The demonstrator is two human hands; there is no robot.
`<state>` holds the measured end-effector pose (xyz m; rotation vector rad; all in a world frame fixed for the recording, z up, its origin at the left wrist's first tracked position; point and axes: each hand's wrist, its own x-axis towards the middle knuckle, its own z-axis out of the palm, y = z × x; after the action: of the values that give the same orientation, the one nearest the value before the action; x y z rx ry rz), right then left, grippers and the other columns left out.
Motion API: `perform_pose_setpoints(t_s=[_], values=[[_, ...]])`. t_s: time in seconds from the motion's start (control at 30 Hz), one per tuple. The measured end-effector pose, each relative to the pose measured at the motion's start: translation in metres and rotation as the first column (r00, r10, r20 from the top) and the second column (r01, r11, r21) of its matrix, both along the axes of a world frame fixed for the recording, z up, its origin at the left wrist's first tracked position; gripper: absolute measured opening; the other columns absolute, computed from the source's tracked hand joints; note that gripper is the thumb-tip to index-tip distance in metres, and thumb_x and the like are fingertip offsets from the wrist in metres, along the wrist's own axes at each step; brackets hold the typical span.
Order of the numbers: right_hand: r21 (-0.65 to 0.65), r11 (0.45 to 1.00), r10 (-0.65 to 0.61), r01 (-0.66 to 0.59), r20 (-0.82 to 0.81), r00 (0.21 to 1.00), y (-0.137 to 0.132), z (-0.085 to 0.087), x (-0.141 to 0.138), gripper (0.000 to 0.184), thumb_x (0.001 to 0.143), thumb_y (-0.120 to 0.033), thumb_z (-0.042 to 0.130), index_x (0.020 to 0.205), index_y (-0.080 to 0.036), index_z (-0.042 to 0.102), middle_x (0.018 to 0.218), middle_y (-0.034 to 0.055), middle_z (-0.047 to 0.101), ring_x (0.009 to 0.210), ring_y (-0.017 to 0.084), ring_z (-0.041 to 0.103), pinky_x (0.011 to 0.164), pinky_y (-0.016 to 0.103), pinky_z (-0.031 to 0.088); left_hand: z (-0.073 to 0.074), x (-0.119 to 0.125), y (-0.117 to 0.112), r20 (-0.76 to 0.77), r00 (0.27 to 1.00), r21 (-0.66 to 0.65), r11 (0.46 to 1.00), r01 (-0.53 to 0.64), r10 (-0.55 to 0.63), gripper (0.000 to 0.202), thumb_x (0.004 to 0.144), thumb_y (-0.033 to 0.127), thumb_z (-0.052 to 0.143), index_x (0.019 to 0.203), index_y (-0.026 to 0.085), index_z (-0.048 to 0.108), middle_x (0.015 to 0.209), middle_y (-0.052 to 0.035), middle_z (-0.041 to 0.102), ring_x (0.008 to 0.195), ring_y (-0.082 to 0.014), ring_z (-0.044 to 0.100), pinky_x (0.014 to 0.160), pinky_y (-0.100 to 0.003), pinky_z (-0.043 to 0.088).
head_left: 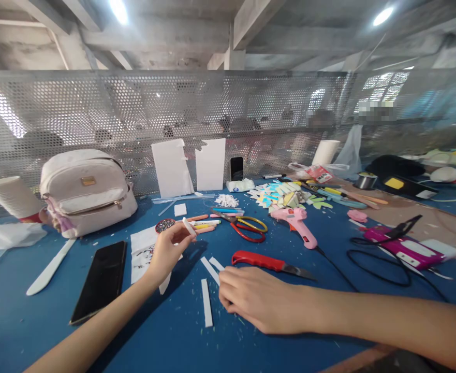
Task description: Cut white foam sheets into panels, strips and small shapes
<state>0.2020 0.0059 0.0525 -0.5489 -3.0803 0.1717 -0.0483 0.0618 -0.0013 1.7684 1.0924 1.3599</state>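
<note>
My left hand (170, 247) is raised a little above the table, thumb and fingers pinching a small white piece (189, 227) that looks like a short foam or paper strip. Low over the blue tabletop, my right hand (261, 299) has its fingers curled together; whatever they hold, if anything, is hidden. Its knuckles are beside two thin white strips (209, 269), and another white strip (207, 303) lies just left of it. A red-handled knife (259, 260) rests behind my right hand. Near my left hand are a sheet with tiny beads (137, 246) and a round dish of beads (164, 225).
Red-and-yellow-handled scissors (247, 228), markers (204, 227) and a pink glue gun (298, 225) lie beyond my hands. A black phone (100, 280) and white backpack (88, 191) are left. Paper pieces (285, 194) are heaped behind; a purple device with black cord (404, 246) sits right.
</note>
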Motion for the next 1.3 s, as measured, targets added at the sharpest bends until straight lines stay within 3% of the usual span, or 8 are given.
perform_pose_setpoints(t_s=[0.13,0.33,0.67,0.9,1.07,1.3], values=[[0.025,0.995,-0.091,0.093,-0.066,0.994,0.01,-0.004,-0.015,0.005,0.097,-0.017,0.061,0.092,-0.016,0.06,0.097,0.0046,0.06,0.085,0.019,0.056,0.062,0.03,0.037,0.001,0.0,-0.001,-0.006,1.0,0.009,1.0,0.006,-0.006,0.022,0.095,0.034,0.065,0.105,0.013,0.065,0.1,-0.0044,0.069,0.088,-0.0172,0.068,0.083,-0.038,0.058],[0.03,0.995,-0.089,0.091,-0.062,0.994,0.019,-0.005,-0.024,0.008,0.097,-0.019,0.064,0.09,-0.015,0.063,0.094,0.0039,0.062,0.089,0.019,0.058,0.066,0.029,0.041,0.001,-0.001,0.0,-0.004,1.0,0.019,1.0,-0.001,0.001,0.022,0.096,0.033,0.065,0.106,0.013,0.065,0.101,-0.0044,0.068,0.088,-0.017,0.068,0.082,-0.038,0.058],[0.119,0.989,0.085,-0.086,0.017,0.996,0.028,0.0,-0.031,0.007,0.094,-0.014,0.06,0.089,-0.012,0.064,0.091,0.0081,0.062,0.083,0.022,0.053,0.063,0.033,0.038,-0.001,0.0,-0.001,-0.002,1.0,-0.004,1.0,0.0,0.0,0.022,0.095,0.033,0.065,0.105,0.013,0.065,0.102,-0.0047,0.069,0.089,-0.0175,0.068,0.084,-0.039,0.058],[0.052,0.998,0.038,-0.036,-0.039,0.999,0.035,0.016,-0.009,0.006,0.096,-0.017,0.063,0.09,-0.016,0.063,0.09,0.0038,0.062,0.086,0.019,0.055,0.075,0.03,0.042,0.001,0.0,-0.002,-0.01,1.0,-0.017,1.0,-0.003,0.003,0.022,0.095,0.033,0.065,0.105,0.013,0.066,0.101,-0.0045,0.069,0.088,-0.0173,0.069,0.084,-0.038,0.058],[-0.013,1.0,0.007,-0.007,-0.033,0.999,0.027,0.011,0.006,0.008,0.094,-0.017,0.067,0.087,-0.015,0.065,0.088,0.0032,0.063,0.083,0.018,0.056,0.073,0.029,0.042,0.003,0.001,-0.003,-0.026,1.0,-0.017,1.0,-0.001,0.0,0.021,0.095,0.034,0.066,0.101,0.013,0.066,0.1,-0.0044,0.069,0.087,-0.0169,0.069,0.084,-0.039,0.058],[-0.044,0.999,-0.024,0.022,-0.041,0.999,0.023,0.008,0.014,0.01,0.094,-0.016,0.067,0.084,-0.016,0.066,0.086,0.0021,0.063,0.083,0.018,0.057,0.082,0.03,0.042,0.002,0.003,-0.004,-0.038,0.999,-0.017,1.0,-0.002,0.001,0.022,0.095,0.034,0.065,0.103,0.013,0.066,0.101,-0.0045,0.069,0.088,-0.0171,0.069,0.085,-0.039,0.058]])
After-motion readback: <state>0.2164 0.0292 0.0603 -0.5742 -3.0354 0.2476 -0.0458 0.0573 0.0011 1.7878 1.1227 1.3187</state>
